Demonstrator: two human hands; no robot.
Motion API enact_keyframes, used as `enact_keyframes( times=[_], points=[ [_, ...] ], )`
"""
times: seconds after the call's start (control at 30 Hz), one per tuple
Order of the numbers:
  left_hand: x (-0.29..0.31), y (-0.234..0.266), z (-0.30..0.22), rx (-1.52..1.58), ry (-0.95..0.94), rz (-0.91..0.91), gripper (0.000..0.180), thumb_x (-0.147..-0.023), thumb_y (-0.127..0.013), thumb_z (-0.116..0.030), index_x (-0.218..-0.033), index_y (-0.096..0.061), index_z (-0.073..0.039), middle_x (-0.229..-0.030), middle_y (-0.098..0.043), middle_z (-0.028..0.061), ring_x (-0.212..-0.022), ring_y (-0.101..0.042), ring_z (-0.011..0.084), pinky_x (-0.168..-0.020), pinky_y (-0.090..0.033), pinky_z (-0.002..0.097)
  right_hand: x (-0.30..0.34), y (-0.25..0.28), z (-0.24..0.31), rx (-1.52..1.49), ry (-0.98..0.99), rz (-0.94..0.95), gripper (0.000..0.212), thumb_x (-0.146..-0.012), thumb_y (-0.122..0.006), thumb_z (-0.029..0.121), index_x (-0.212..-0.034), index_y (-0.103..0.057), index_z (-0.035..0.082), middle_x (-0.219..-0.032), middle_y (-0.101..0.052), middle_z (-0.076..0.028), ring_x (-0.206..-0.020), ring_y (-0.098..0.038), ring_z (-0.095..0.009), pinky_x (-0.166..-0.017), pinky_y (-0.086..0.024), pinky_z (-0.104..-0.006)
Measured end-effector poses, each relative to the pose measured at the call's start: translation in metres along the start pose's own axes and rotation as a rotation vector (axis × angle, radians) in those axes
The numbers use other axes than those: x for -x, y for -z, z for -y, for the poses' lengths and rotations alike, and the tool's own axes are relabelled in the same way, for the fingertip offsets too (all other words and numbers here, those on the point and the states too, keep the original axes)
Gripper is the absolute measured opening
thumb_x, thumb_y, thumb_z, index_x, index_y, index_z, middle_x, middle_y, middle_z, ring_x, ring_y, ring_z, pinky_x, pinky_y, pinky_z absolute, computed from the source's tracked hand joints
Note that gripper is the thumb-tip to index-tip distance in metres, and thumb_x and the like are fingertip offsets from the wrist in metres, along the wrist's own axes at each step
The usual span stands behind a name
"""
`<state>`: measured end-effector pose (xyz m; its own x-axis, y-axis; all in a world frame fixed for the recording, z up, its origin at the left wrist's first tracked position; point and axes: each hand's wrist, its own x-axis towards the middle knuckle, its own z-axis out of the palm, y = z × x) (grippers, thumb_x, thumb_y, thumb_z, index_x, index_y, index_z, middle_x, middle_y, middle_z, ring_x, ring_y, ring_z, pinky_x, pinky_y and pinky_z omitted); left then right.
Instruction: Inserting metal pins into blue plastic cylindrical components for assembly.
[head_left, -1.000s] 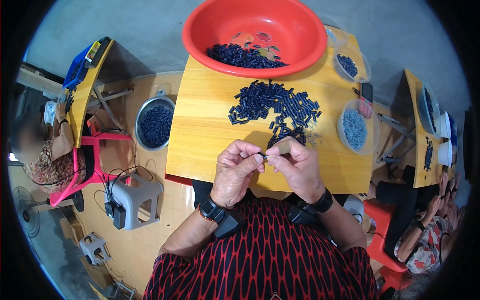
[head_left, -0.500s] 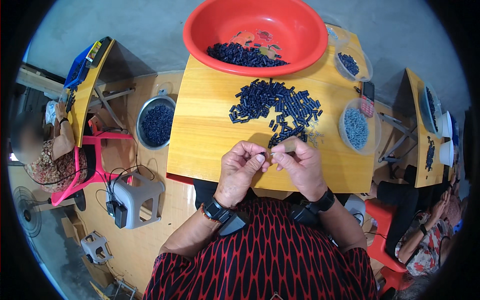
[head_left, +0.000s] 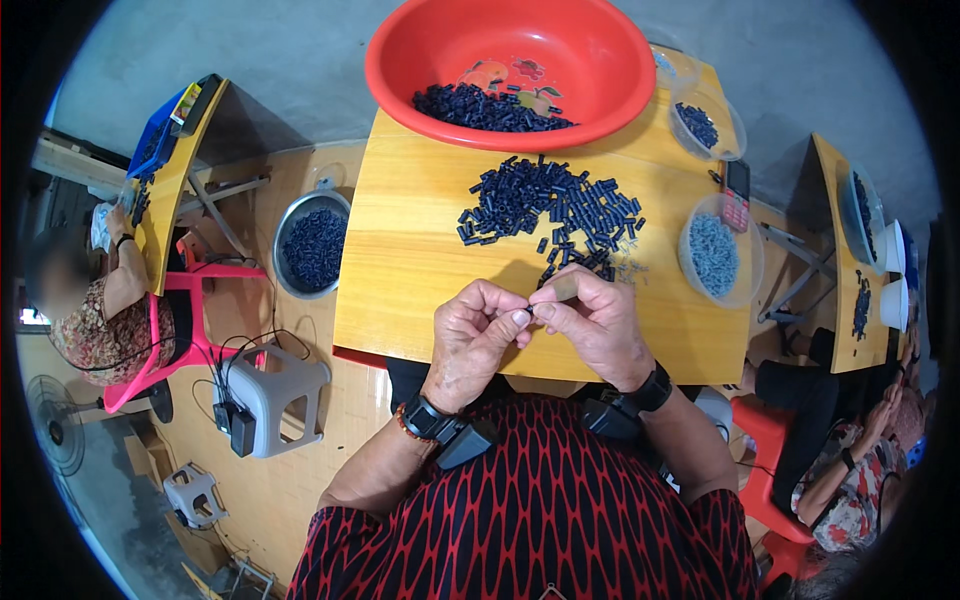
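Note:
Above the near edge of the yellow table (head_left: 400, 290), my two hands meet fingertip to fingertip. My left hand (head_left: 472, 335) is closed in a pinch round a small dark tube-shaped piece (head_left: 529, 309), mostly covered by the fingers. Thumb and forefinger of my right hand (head_left: 598, 325) press together against its end; whatever they hold is hidden. Just beyond my hands lies a loose pile of short dark tubes (head_left: 545, 195). A few tiny pale pins (head_left: 630, 268) are scattered at its right side.
A large red basin (head_left: 510, 135) with dark tubes stands at the back. On the right are a clear tub of grey-blue pins (head_left: 713, 255), a phone (head_left: 736, 195) and a smaller tub (head_left: 707, 130). A metal bowl (head_left: 285, 275) stands left. People sit at tables either side.
My right hand has moved slightly left, bringing its fingertips against my left hand's. The thin pale pin that showed between them is now hidden.

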<state>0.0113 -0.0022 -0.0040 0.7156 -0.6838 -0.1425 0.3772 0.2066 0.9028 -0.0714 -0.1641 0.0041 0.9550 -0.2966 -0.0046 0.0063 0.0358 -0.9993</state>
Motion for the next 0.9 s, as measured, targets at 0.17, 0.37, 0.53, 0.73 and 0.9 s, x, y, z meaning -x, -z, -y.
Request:
enact_keyframes(
  times=[0.17,0.37,0.53,0.73,0.9],
  points=[
    [0.0,0.002,0.001,-0.16,-0.101,0.012,0.008,-0.092,-0.064,0.001,-0.097,-0.057,0.001,-0.089,-0.066,0.0088,-0.073,-0.062,0.0118,-0.068,-0.053,0.0253,-0.002,0.002,0.008,0.135,0.033,0.038,0.009,-0.088,-0.07,0.003,-0.096,-0.069,-0.002,-0.088,-0.063,-0.004,-0.077,-0.06,-0.008,-0.069,-0.049,-0.0226],
    [-0.002,0.004,-0.004,-0.089,-0.044,0.025,0.01,-0.092,-0.064,0.001,-0.096,-0.055,0.0,-0.09,-0.066,0.0093,-0.073,-0.062,0.0115,-0.067,-0.052,0.0244,-0.002,-0.003,0.009,-0.035,-0.024,0.027,0.01,-0.089,-0.067,0.002,-0.099,-0.069,-0.002,-0.087,-0.062,-0.004,-0.077,-0.062,-0.009,-0.067,-0.051,-0.024],
    [-0.004,0.009,-0.003,-0.022,-0.01,0.032,0.01,-0.092,-0.065,0.0,-0.095,-0.055,-0.001,-0.09,-0.066,0.0099,-0.07,-0.061,0.0116,-0.066,-0.052,0.0243,0.0,-0.005,0.008,-0.182,-0.146,-0.031,0.01,-0.09,-0.067,0.001,-0.099,-0.068,-0.003,-0.087,-0.063,-0.003,-0.077,-0.063,-0.009,-0.067,-0.052,-0.0235],
    [-0.006,0.013,0.002,0.001,-0.048,0.03,0.009,-0.092,-0.064,0.001,-0.094,-0.055,-0.001,-0.085,-0.065,0.0077,-0.068,-0.06,0.0103,-0.064,-0.051,0.0235,-0.008,-0.007,0.014,0.264,0.121,0.046,0.005,-0.087,-0.069,0.001,-0.091,-0.068,-0.001,-0.084,-0.064,-0.006,-0.074,-0.062,-0.012,-0.065,-0.05,-0.0258],
    [-0.005,0.02,0.009,-0.066,-0.083,0.011,0.008,-0.093,-0.063,0.0,-0.094,-0.055,-0.001,-0.081,-0.063,0.0046,-0.067,-0.059,0.0087,-0.062,-0.05,0.0225,-0.016,-0.01,0.008,0.338,0.242,0.132,0.005,-0.084,-0.07,0.002,-0.089,-0.069,0.0,-0.083,-0.063,-0.008,-0.075,-0.063,-0.017,-0.067,-0.049,-0.028]
  ],
)
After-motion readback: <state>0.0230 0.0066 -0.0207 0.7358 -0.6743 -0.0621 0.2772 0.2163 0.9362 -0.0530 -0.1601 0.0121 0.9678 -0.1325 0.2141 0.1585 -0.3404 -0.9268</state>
